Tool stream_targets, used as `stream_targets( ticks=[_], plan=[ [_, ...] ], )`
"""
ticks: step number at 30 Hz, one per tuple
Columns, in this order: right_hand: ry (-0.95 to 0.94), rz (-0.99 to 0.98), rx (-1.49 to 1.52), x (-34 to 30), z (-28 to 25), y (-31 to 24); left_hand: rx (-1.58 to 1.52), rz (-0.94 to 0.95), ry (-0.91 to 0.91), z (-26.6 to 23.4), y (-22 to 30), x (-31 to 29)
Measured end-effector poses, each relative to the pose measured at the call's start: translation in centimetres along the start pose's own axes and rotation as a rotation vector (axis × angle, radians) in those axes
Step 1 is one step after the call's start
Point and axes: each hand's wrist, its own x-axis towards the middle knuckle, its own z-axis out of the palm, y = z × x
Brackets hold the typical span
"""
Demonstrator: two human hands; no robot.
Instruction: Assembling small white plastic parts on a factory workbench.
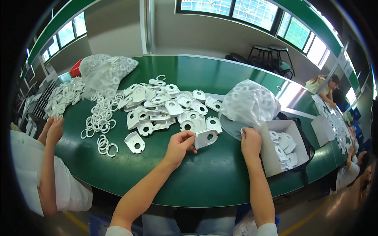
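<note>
My left hand [180, 148] pinches a white plastic plate with a round hole [200, 141] by its left edge, holding it tilted up above the green table. To the right, my right hand [251, 143] is closed, its fingertips together beside a clear plastic bag of white parts [250, 103]. A bit of white shows at those fingertips, too small to name. Just beyond my left hand lies a heap of similar white plates [157, 103]. One loose plate [134, 142] rests apart on the near side of the heap.
White open rings [101, 118] lie left of the heap. Another filled bag [108, 74] stands at the back left. A cardboard box with white parts [271, 157] sits beside my right forearm. A co-worker's hands [54, 128] are at the left; other people sit at the right.
</note>
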Motion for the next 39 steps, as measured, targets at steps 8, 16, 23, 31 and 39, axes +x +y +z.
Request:
stream_targets(
  ticks=[8,16,23,31,39],
  plan=[
    [0.212,-0.323,0.505,-1.6,-2.9,-7.9,-0.173,-0.150,-0.014,-0.2,-0.6,0.3],
    [0.142,-0.556,0.526,-2.7,-1.7,-8.9,-0.249,-0.148,-0.072,0.4,-0.5,-0.2],
    [0.180,-0.426,0.552,-2.7,-2.9,-10.5,-0.367,-0.048,-0.048,0.7,0.2,-0.7],
    [-0.045,0.060,1.269,-4.7,-0.3,-15.0,-0.654,0.044,0.023,1.8,0.3,-3.4],
    [-0.233,0.151,1.263,-6.4,0.3,-18.8,-0.245,-0.079,0.186,-1.3,-0.7,-11.9]
  ],
)
